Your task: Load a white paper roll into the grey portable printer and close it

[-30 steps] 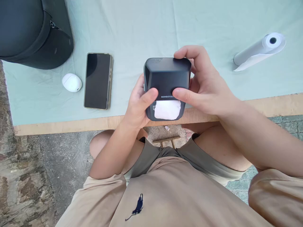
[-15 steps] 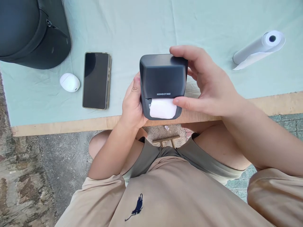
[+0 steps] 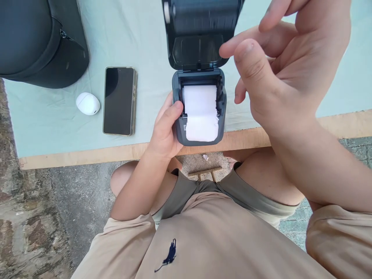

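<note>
A dark label printer (image 3: pixel 180 133) is gripped along its left side by my left hand (image 3: pixel 166 133), thumb on its rim. Its lid (image 3: pixel 200 46) stands swung up and away from me. Inside the body lies a white paper roll (image 3: pixel 200 99), its torn end hanging over the front edge. My right hand (image 3: pixel 279 73) is raised at the right of the lid, fingers apart, one fingertip at or close to the lid's edge; whether it touches I cannot tell.
Left of the printer, a phone (image 3: pixel 118 100) and a white oval case (image 3: pixel 88 103) lie on the pale cloth (image 3: pixel 145 31). A black zipped bag (image 3: pixel 66 58) fills the upper left corner. The wooden table edge (image 3: pixel 81 157) runs across near my knees.
The printer's lid has swung open, exposing the paper roll. My right hand has let go of the printer and moved up with fingers spread, now covering where the white roll stood at the right.
</note>
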A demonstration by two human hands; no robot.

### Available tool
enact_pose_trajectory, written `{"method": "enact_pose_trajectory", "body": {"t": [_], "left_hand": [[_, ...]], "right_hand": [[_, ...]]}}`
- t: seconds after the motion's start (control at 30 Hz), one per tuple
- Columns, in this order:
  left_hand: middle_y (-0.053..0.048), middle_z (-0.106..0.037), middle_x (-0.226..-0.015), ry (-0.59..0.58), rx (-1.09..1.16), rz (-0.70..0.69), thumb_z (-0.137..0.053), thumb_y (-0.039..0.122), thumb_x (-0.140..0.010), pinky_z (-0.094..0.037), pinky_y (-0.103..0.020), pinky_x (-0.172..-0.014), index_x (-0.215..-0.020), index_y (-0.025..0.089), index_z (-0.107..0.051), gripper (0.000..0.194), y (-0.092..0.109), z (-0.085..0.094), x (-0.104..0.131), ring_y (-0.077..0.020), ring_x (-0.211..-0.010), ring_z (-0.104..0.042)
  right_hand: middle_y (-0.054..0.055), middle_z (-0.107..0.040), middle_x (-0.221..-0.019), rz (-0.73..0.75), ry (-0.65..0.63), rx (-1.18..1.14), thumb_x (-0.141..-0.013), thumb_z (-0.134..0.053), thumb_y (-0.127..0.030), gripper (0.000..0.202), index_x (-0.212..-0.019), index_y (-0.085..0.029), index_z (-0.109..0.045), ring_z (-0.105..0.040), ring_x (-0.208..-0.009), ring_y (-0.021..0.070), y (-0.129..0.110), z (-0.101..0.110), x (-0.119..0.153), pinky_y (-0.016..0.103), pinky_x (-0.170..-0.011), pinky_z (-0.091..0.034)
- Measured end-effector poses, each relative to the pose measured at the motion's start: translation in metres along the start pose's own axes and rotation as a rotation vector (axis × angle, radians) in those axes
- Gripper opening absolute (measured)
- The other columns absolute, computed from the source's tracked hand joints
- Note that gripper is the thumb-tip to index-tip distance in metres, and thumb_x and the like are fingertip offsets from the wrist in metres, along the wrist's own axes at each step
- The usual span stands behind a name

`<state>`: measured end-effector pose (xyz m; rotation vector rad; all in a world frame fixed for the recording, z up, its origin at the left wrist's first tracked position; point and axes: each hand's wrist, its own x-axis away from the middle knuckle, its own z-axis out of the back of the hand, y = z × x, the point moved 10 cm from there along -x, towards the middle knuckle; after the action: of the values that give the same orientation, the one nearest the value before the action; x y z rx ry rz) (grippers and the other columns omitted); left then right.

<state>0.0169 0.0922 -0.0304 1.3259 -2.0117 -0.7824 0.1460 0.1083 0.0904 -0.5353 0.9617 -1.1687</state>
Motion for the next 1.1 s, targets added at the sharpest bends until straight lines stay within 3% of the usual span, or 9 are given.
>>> {"method": "enact_pose_trajectory", "body": {"t": [0.13,0.23,0.37,0.47,0.6,0.83,0.97,1.03,1.1], "left_hand": [[-0.002,-0.068,-0.102,-0.01,-0.024,-0.011,-0.055,0.034,-0.086,-0.048,-0.034,-0.105,-0.102,0.022,-0.058,0.021,0.002,-0.003,0.0,-0.0232,-0.126,-0.054],[-0.002,-0.066,-0.108,-0.014,-0.025,0.001,-0.056,0.033,-0.086,-0.049,-0.035,-0.103,-0.106,0.022,-0.056,0.023,0.001,-0.005,0.001,-0.0237,-0.125,-0.055],[-0.002,-0.065,-0.109,-0.027,-0.014,0.011,-0.053,0.031,-0.088,-0.048,-0.035,-0.105,-0.111,0.022,-0.054,0.024,0.0,-0.007,0.002,-0.0229,-0.127,-0.053],[-0.003,-0.063,-0.117,-0.031,-0.069,0.019,-0.058,0.034,-0.086,-0.047,-0.032,-0.107,-0.112,0.022,-0.055,0.029,0.0,-0.007,0.002,-0.0238,-0.134,-0.046],[-0.002,-0.063,-0.121,-0.008,-0.114,0.035,-0.059,0.036,-0.085,-0.046,-0.03,-0.107,-0.11,0.023,-0.057,0.029,-0.001,-0.006,0.002,-0.0242,-0.138,-0.041],[-0.001,-0.068,-0.105,0.024,-0.089,-0.004,-0.054,0.034,-0.087,-0.045,-0.034,-0.108,-0.109,0.024,-0.058,0.024,0.001,-0.001,0.001,-0.0219,-0.132,-0.048],[-0.003,-0.069,-0.103,0.049,-0.074,0.044,-0.049,0.039,-0.089,-0.046,-0.036,-0.106,-0.099,0.021,-0.062,0.025,-0.003,0.005,0.001,-0.0227,-0.127,-0.053],[-0.004,-0.069,-0.105,0.048,-0.076,0.063,-0.048,0.042,-0.089,-0.047,-0.038,-0.104,-0.098,0.021,-0.062,0.027,-0.004,0.005,0.002,-0.0238,-0.126,-0.054],[-0.003,-0.069,-0.106,0.044,-0.075,0.068,-0.048,0.041,-0.089,-0.048,-0.038,-0.103,-0.098,0.021,-0.062,0.026,-0.004,0.005,0.001,-0.024,-0.126,-0.054]], "right_hand": [[-0.002,-0.061,-0.087,0.145,-0.155,0.271,-0.085,-0.053,-0.025,0.003,-0.086,-0.022,-0.052,-0.057,-0.068,0.0083,-0.001,-0.02,-0.001,0.026,-0.051,-0.039],[-0.005,-0.064,-0.089,0.182,-0.349,0.519,-0.078,-0.059,-0.028,0.015,-0.093,-0.028,-0.057,-0.05,-0.059,0.0092,0.006,-0.04,0.003,0.03,-0.053,-0.035],[-0.004,-0.065,-0.088,0.208,-0.407,0.712,-0.081,-0.054,-0.034,0.014,-0.095,-0.033,-0.057,-0.051,-0.064,0.0136,0.006,-0.043,0.007,0.031,-0.049,-0.025],[-0.002,-0.065,-0.081,0.22,-0.481,0.779,-0.083,-0.05,-0.036,0.015,-0.096,-0.033,-0.056,-0.053,-0.066,0.0159,0.008,-0.05,0.009,0.031,-0.052,-0.029],[0.001,-0.062,-0.076,0.088,-0.587,0.807,-0.079,-0.054,-0.036,0.015,-0.093,-0.031,-0.058,-0.055,-0.066,0.0184,0.022,-0.057,0.008,0.033,-0.055,-0.038],[-0.004,-0.065,-0.096,-0.037,-0.4,0.068,-0.069,-0.062,-0.022,0.03,-0.098,-0.027,-0.059,-0.058,-0.069,0.0117,0.011,-0.021,0.001,0.028,-0.046,-0.039],[-0.001,-0.054,-0.07,-0.324,-0.139,-0.521,-0.069,-0.059,-0.025,0.017,-0.086,-0.026,-0.06,-0.044,-0.049,0.0094,0.058,0.003,-0.004,0.028,-0.039,-0.029],[0.0,-0.053,-0.071,-0.512,-0.103,-0.592,-0.066,-0.06,-0.032,0.016,-0.082,-0.027,-0.059,-0.043,-0.049,0.0115,0.09,-0.004,0.003,0.029,-0.036,-0.027],[0.0,-0.052,-0.075,-0.545,-0.049,-0.547,-0.067,-0.063,-0.033,0.016,-0.08,-0.027,-0.055,-0.047,-0.054,0.0121,0.108,-0.004,0.007,0.028,-0.036,-0.028]]}}
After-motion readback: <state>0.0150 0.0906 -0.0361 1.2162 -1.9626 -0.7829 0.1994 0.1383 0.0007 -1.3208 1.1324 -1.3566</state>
